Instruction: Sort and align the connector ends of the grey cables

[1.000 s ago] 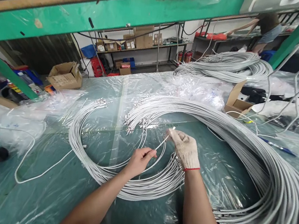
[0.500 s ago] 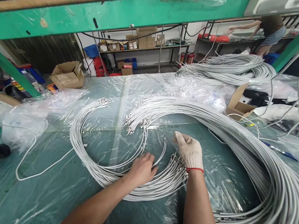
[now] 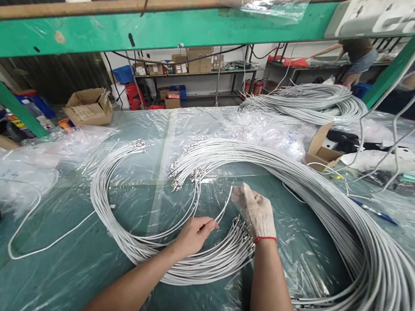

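My bare left hand (image 3: 194,235) has thumb and fingers pinched round a thin white cable (image 3: 226,204), whose end stands up from the table. Below this hand curves a loose coil of white cables (image 3: 103,209) with metal connectors at the ends. My right hand (image 3: 259,214), in a knitted glove with a red cuff, is beside the upright cable end, with its fingertips smeared by motion. Whether it touches that end I cannot tell. Just under the glove lie the coil's right-hand connectors (image 3: 245,231).
A thick bundle of white cables (image 3: 339,225) arcs across the right side; more coils (image 3: 307,103) lie at the back. A green shelf beam (image 3: 166,24) spans above. Clear plastic film covers the green table (image 3: 51,278). A small cardboard box (image 3: 321,156) and a blue pen (image 3: 373,211) sit right. Another person (image 3: 355,55) works far off.
My left hand has risen off the coil and turned, now pinching the single cable, which stands straighter. The gloved fingers have moved toward that cable's end. The whole view has shifted slightly.
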The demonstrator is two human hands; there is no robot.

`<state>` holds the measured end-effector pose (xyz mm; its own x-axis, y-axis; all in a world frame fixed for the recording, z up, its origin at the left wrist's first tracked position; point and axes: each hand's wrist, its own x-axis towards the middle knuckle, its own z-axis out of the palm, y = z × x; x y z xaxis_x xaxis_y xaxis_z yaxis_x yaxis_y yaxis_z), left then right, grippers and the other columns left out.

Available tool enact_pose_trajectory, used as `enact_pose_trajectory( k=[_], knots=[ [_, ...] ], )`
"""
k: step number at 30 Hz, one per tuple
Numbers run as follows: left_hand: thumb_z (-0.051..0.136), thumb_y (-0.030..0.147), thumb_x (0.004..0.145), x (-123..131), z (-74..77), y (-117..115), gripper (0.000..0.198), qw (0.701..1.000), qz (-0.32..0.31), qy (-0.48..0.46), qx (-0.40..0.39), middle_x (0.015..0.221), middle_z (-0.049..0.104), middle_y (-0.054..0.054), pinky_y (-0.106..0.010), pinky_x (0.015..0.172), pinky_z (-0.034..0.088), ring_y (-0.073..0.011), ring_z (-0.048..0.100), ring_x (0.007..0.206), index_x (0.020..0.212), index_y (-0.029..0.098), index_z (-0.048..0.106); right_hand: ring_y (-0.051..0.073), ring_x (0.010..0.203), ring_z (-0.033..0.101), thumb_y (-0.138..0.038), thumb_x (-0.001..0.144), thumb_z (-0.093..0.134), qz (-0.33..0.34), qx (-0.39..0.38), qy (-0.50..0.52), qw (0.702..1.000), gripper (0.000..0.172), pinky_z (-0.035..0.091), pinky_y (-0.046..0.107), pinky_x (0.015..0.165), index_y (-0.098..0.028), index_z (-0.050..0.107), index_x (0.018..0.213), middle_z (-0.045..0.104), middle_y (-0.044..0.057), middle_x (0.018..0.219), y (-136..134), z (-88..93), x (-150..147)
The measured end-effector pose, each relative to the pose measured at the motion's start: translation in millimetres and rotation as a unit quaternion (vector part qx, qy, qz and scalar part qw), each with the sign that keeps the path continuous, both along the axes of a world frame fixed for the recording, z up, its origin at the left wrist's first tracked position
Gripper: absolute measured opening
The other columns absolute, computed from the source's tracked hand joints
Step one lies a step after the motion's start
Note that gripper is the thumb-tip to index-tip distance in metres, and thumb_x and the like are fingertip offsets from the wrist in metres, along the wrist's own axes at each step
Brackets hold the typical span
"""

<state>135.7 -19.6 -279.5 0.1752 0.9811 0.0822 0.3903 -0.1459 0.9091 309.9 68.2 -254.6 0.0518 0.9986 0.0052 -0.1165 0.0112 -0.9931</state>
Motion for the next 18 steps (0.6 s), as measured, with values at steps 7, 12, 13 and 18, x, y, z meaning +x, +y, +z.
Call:
enact_pose_trajectory(
  k=[7,12,13,18],
  knots=[
    [0.046,0.049,0.092,3.1,1.5,-0.8,0.050,0.996,0.060,-0.013,0.061,0.057,0.056,-0.002,-0.023,0.059,0.039,-0.0135,0.053,0.060,0.055,0.017,0.057,0.029,0.086,0.074,-0.063,0.080,0.063,-0.027,-0.001,0.118,0.993,0.047,0.060,0.038,0.077,-0.017,0.072,0.087,0.076,0.015,0.096,-2.0,3.8,-2.2],
    [0.050,0.045,0.091,4.4,1.7,-1.9,0.042,0.984,0.143,-0.022,0.108,0.057,0.058,-0.001,-0.024,0.059,0.040,-0.0131,0.052,0.058,0.064,0.017,0.066,0.028,0.092,0.073,-0.070,0.083,0.054,-0.004,0.036,0.118,0.992,0.056,0.059,0.038,0.080,-0.018,0.074,0.091,0.075,0.015,0.099,-7.3,11.4,-1.9],
    [0.051,0.045,0.091,4.8,2.1,-2.2,0.041,0.980,0.159,-0.025,0.116,0.057,0.058,-0.002,-0.024,0.059,0.040,-0.0133,0.053,0.058,0.065,0.017,0.067,0.029,0.092,0.073,-0.069,0.081,0.058,0.003,0.044,0.104,0.994,0.055,0.059,0.038,0.080,-0.017,0.074,0.091,0.076,0.014,0.098,-8.8,13.8,-2.5],
    [0.054,0.054,0.088,5.9,10.6,-5.4,0.044,0.985,0.143,-0.050,0.079,0.059,0.056,-0.001,-0.024,0.055,0.037,-0.0122,0.047,0.056,0.075,0.015,0.072,0.026,0.084,0.073,-0.061,0.071,0.074,-0.015,0.056,0.089,0.994,0.047,0.058,0.036,0.077,-0.016,0.071,0.086,0.076,0.011,0.087,-14.7,22.4,-5.0]
  ],
)
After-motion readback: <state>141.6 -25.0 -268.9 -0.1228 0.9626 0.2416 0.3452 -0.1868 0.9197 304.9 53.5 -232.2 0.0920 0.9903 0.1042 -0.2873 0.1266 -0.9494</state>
